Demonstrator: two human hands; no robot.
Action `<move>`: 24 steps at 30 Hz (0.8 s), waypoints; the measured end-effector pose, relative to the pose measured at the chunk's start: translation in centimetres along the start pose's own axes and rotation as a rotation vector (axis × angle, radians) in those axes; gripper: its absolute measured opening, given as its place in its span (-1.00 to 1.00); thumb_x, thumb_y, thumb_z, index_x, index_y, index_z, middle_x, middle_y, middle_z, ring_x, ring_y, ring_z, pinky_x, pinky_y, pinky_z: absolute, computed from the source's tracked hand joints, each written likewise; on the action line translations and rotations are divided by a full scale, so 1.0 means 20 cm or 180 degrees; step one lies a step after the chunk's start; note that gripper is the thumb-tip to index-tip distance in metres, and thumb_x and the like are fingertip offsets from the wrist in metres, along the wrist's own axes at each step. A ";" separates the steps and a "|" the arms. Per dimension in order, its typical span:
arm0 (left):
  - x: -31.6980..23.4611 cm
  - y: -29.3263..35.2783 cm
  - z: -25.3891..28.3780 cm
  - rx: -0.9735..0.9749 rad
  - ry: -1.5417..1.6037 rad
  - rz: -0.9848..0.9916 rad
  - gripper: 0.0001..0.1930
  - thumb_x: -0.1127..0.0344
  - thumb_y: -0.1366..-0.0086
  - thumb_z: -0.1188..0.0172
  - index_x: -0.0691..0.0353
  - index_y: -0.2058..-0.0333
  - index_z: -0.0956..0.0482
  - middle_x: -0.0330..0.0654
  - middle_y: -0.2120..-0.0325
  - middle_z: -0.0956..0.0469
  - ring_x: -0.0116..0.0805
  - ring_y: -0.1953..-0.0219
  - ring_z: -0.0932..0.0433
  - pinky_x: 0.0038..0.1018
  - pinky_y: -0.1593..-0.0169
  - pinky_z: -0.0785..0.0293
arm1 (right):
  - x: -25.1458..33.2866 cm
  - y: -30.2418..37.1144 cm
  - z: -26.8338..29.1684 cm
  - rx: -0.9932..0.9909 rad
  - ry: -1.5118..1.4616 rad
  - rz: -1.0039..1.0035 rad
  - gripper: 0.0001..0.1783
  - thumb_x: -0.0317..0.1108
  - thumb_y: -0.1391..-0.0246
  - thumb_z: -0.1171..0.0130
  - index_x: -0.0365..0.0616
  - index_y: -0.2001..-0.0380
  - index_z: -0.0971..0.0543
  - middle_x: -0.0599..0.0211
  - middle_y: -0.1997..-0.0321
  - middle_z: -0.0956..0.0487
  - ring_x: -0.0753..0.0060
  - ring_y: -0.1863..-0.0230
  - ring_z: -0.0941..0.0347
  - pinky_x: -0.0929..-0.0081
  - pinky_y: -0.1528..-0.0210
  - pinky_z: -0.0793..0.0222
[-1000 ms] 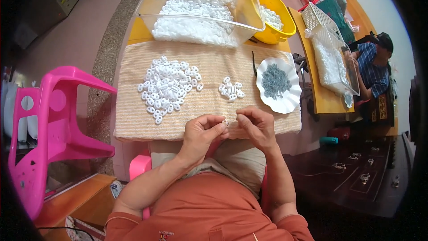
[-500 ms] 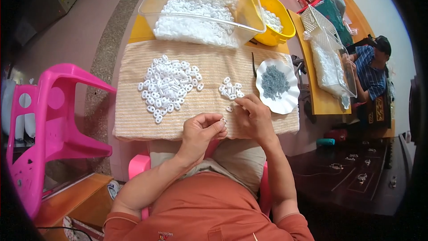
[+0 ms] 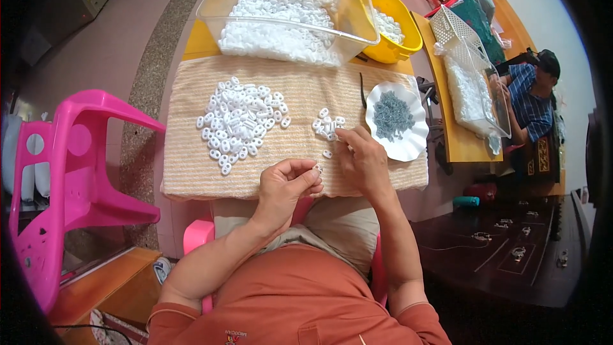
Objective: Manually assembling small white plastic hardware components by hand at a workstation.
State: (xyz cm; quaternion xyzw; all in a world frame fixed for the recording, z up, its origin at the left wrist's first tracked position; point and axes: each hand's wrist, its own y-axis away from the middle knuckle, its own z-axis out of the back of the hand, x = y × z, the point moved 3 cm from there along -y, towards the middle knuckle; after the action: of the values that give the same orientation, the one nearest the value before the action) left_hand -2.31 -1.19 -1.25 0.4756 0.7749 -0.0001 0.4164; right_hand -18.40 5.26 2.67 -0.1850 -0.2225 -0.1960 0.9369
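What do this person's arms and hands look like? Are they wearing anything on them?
The left hand and the right hand are both bare and ungloved. The forearms are uncovered too, with nothing visible worn on them. Higher up, the arms go into short, rust-orange sleeves with thin pale edging, matching the shirt.

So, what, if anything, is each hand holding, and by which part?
Left hand: pinching a small piece, exact part unclear. Right hand: at the small white pile, hold cannot be told.
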 end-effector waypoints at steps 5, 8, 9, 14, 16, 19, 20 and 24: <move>0.00 0.00 -0.01 -0.0007 0.0044 -0.0041 -0.85 0.49 -0.22 -0.20 0.38 0.23 -0.52 -0.18 0.46 -0.57 -0.51 0.47 -0.56 -0.61 0.32 -0.57 | 0.01 -0.01 -0.03 0.0179 0.0309 0.0034 -0.83 -0.40 0.02 -0.21 -0.12 0.29 -0.58 0.24 0.39 -0.53 0.16 0.41 -0.52 0.32 0.40 -0.40; 0.00 0.00 -0.01 0.0021 0.0063 -0.0054 -0.85 0.49 -0.22 -0.20 0.38 0.23 -0.52 -0.18 0.46 -0.57 -0.50 0.47 -0.56 -0.61 0.33 -0.57 | 0.01 -0.01 -0.02 0.0293 0.0278 0.0014 -0.84 -0.36 0.03 -0.23 -0.12 0.32 -0.58 0.25 0.38 -0.52 0.17 0.39 -0.52 0.31 0.38 -0.41; 0.00 0.00 -0.01 0.0005 0.0077 -0.0038 -0.85 0.50 -0.22 -0.20 0.38 0.23 -0.52 -0.17 0.46 -0.57 -0.50 0.47 -0.56 -0.61 0.33 -0.57 | 0.01 -0.01 -0.02 0.0367 0.0214 -0.0001 -0.83 -0.36 0.03 -0.24 -0.13 0.33 -0.58 0.25 0.37 -0.52 0.18 0.39 -0.52 0.31 0.36 -0.41; 0.00 0.01 -0.01 -0.0004 0.0098 -0.0027 -0.86 0.50 -0.22 -0.20 0.38 0.24 -0.52 -0.18 0.46 -0.57 -0.50 0.47 -0.56 -0.60 0.33 -0.58 | -0.01 0.01 0.00 0.0505 0.0028 -0.0120 -0.81 -0.35 0.05 -0.25 -0.15 0.32 -0.58 0.24 0.38 -0.51 0.17 0.37 -0.52 0.32 0.32 -0.41; 0.00 0.01 -0.01 0.0021 0.0098 -0.0025 -0.86 0.50 -0.22 -0.20 0.38 0.24 -0.52 -0.18 0.47 -0.57 -0.50 0.48 -0.56 -0.60 0.33 -0.58 | 0.00 0.01 0.00 0.0502 0.0011 -0.0126 -0.79 -0.34 0.05 -0.25 -0.16 0.31 -0.58 0.24 0.39 -0.51 0.17 0.36 -0.52 0.33 0.31 -0.40; 0.00 0.00 0.00 0.0063 0.0050 0.0013 -0.87 0.52 -0.21 -0.19 0.34 0.24 -0.53 -0.17 0.44 -0.57 -0.46 0.43 -0.57 -0.53 0.26 -0.61 | 0.01 0.01 0.01 0.0517 0.0076 -0.0168 -0.77 -0.33 0.04 -0.25 -0.15 0.27 -0.59 0.23 0.39 -0.50 0.16 0.35 -0.51 0.32 0.31 -0.39; 0.00 0.00 0.00 0.0061 0.0048 0.0012 -0.87 0.52 -0.21 -0.19 0.34 0.24 -0.53 -0.17 0.44 -0.57 -0.46 0.43 -0.57 -0.53 0.26 -0.61 | 0.01 0.01 0.01 0.0541 0.0094 -0.0170 -0.77 -0.32 0.04 -0.25 -0.14 0.27 -0.60 0.23 0.39 -0.50 0.15 0.35 -0.51 0.31 0.31 -0.39; 0.00 0.00 0.00 0.0068 0.0031 0.0008 -0.86 0.52 -0.21 -0.19 0.35 0.24 -0.53 -0.17 0.44 -0.57 -0.46 0.43 -0.57 -0.53 0.26 -0.60 | 0.00 0.01 0.01 0.0568 0.0002 -0.0140 -0.80 -0.32 0.04 -0.26 -0.13 0.31 -0.61 0.24 0.38 -0.50 0.15 0.36 -0.49 0.29 0.32 -0.37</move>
State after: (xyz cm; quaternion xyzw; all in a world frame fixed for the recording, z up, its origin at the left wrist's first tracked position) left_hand -2.29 -1.11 -1.25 0.4809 0.7763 -0.0055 0.4074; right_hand -18.29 5.60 2.84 -0.0957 -0.2428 -0.1961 0.9452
